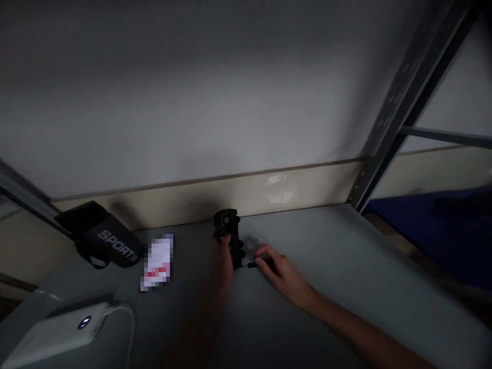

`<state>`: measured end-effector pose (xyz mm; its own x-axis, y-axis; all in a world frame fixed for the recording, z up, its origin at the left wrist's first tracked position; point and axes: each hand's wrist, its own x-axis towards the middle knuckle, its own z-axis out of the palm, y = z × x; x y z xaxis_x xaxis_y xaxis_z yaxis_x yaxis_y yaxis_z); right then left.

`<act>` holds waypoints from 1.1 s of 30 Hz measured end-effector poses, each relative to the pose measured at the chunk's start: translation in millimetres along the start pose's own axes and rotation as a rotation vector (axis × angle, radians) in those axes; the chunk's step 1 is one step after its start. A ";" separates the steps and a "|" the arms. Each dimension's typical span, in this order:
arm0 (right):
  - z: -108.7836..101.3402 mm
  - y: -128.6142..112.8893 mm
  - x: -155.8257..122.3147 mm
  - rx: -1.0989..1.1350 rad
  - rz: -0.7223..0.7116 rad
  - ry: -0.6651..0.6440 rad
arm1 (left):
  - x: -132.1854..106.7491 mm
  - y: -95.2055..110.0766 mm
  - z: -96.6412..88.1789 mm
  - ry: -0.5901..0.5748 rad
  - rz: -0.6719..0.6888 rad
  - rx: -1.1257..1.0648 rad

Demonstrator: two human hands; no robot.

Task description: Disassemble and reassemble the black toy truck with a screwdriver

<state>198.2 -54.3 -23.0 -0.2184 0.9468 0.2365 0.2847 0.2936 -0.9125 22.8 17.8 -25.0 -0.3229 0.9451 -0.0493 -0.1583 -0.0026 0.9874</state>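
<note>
My left hand (225, 255) is closed around a small black device (233, 236) and keeps it upright on the grey surface. Several round knobs or small wheels stick out along the device's right side; its exact kind is hard to make out in the dim light. From the right, my right hand (283, 274) pinches a small black screwdriver (252, 265). The screwdriver's thin shaft points left, and its tip is at the lower right edge of the device. Part of its handle is hidden by my fingers.
On the left lies a black bag marked SPORT (113, 238), beside a blurred-out phone-like screen (158, 261). A white power bank (57, 333) with a white cable (132, 320) lies nearer on the grey shelf (307, 236). A metal post (378, 154) stands at the right, before the wall.
</note>
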 end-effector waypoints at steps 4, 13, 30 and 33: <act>3.4 3.5 -2.2 -0.015 -0.001 0.029 | -0.6 -0.2 -0.2 0.002 -0.009 0.015; 6.2 -2.3 2.0 -0.060 -0.031 0.058 | -9.6 12.3 3.5 0.037 0.042 -0.019; -2.4 -10.3 1.4 -0.115 -0.105 -0.016 | -12.0 17.7 5.3 0.035 -0.007 -0.036; -4.2 -13.7 1.9 -0.114 -0.156 -0.072 | -11.3 16.2 5.3 0.029 0.003 -0.046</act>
<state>197.8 -56.0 -8.7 -0.3333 0.8777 0.3442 0.3453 0.4533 -0.8217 28.8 8.8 -7.7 -0.3506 0.9351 -0.0517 -0.2001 -0.0208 0.9795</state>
